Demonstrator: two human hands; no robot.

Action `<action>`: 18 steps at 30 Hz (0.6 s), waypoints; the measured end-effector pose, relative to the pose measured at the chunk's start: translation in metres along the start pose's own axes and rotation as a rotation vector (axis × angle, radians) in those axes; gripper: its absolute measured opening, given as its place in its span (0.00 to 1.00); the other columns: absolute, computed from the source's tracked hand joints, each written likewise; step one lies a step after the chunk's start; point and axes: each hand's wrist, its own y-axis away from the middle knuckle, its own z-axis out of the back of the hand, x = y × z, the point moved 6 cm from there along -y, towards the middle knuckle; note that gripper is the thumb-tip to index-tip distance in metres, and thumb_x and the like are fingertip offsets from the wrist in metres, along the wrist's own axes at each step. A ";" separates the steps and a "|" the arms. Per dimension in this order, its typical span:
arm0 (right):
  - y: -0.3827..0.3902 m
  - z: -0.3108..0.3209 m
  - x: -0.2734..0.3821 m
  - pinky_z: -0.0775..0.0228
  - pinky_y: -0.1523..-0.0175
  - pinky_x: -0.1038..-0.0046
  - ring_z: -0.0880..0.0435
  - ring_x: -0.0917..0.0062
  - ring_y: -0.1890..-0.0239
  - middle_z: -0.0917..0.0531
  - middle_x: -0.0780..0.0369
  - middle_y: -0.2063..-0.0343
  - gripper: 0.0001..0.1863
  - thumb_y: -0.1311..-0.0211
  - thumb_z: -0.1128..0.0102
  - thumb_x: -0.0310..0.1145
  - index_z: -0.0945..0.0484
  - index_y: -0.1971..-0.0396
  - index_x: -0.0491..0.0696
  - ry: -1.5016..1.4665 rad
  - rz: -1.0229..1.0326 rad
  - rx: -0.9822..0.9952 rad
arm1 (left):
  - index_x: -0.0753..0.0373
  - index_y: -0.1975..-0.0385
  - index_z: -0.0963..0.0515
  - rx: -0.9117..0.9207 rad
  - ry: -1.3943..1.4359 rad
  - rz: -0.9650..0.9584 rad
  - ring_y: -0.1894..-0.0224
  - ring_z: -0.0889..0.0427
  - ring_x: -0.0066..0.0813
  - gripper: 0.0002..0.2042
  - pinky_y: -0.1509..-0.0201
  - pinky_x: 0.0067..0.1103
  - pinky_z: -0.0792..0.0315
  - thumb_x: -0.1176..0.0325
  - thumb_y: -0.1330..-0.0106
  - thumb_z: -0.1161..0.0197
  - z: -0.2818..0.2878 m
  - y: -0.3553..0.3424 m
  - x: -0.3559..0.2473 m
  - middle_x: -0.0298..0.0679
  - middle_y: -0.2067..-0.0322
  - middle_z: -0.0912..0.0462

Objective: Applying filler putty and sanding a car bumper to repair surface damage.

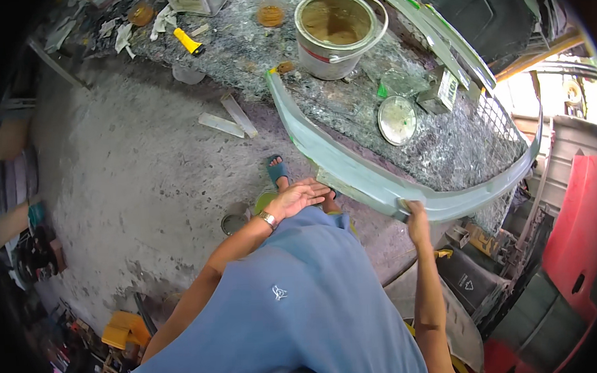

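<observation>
Smoothing the long grey bumper strip by hand at the edge of the counter.

We judge the step in hand to be rubbing down the curved grey bumper strip (379,182), which lies along the near edge of the counter (445,145), its far tip toward 12 o'clock and its other end sweeping up toward 3 o'clock. Our right hand (416,222) has its fingers closed on a small pad pressed to the strip's lower edge at about 5 o'clock. Our left hand (298,196) lies flat, fingers open and holding nothing, beside the strip's near end at 6 o'clock. The paint bucket (336,32) stands at 12 o'clock, a round lid (397,120) at 2 o'clock. We judge that the next move calls for steady pressure along the curve, with the left hand bracing the strip.
</observation>
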 end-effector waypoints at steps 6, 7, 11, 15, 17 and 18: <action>-0.066 -0.077 0.105 0.33 0.48 0.59 0.24 0.51 0.57 0.22 0.47 0.66 0.19 0.56 0.52 0.18 0.20 0.62 0.41 -0.010 0.132 0.240 | 0.68 0.47 0.35 0.044 0.015 -0.084 0.38 0.32 0.40 0.17 0.36 0.31 0.33 0.79 0.37 0.54 -0.003 0.002 0.004 0.51 0.43 0.31; -0.077 -0.086 0.121 0.33 0.48 0.59 0.24 0.51 0.57 0.22 0.47 0.66 0.19 0.56 0.52 0.18 0.19 0.61 0.41 -0.005 0.182 0.242 | 0.68 0.47 0.35 0.048 0.032 -0.103 0.38 0.32 0.40 0.17 0.36 0.31 0.33 0.79 0.37 0.54 -0.003 0.004 0.004 0.51 0.43 0.31; -0.128 -0.116 0.201 0.33 0.47 0.60 0.24 0.50 0.55 0.22 0.46 0.62 0.21 0.55 0.53 0.18 0.19 0.59 0.41 0.018 0.303 0.343 | 0.67 0.47 0.35 0.086 0.050 -0.168 0.39 0.30 0.38 0.16 0.38 0.30 0.32 0.77 0.34 0.53 0.006 -0.003 0.013 0.48 0.43 0.30; -0.158 -0.104 0.256 0.31 0.48 0.68 0.21 0.62 0.55 0.20 0.51 0.57 0.20 0.49 0.54 0.18 0.21 0.56 0.39 -0.298 0.212 0.534 | 0.67 0.43 0.37 0.118 -0.003 -0.257 0.40 0.29 0.38 0.17 0.39 0.31 0.32 0.74 0.31 0.53 0.017 -0.007 0.021 0.47 0.44 0.30; -0.166 -0.081 0.264 0.30 0.51 0.73 0.20 0.73 0.56 0.19 0.56 0.57 0.19 0.46 0.54 0.19 0.22 0.54 0.39 -0.539 -0.020 0.584 | 0.66 0.41 0.38 0.077 0.046 -0.284 0.41 0.29 0.37 0.19 0.40 0.31 0.32 0.72 0.30 0.53 0.021 0.000 0.021 0.47 0.44 0.29; -0.168 -0.067 0.261 0.29 0.52 0.76 0.21 0.78 0.57 0.19 0.58 0.57 0.19 0.44 0.54 0.19 0.23 0.52 0.39 -0.658 -0.085 0.584 | 0.66 0.40 0.38 0.059 0.026 -0.299 0.41 0.28 0.37 0.19 0.40 0.31 0.32 0.71 0.30 0.53 0.026 0.005 0.020 0.47 0.44 0.28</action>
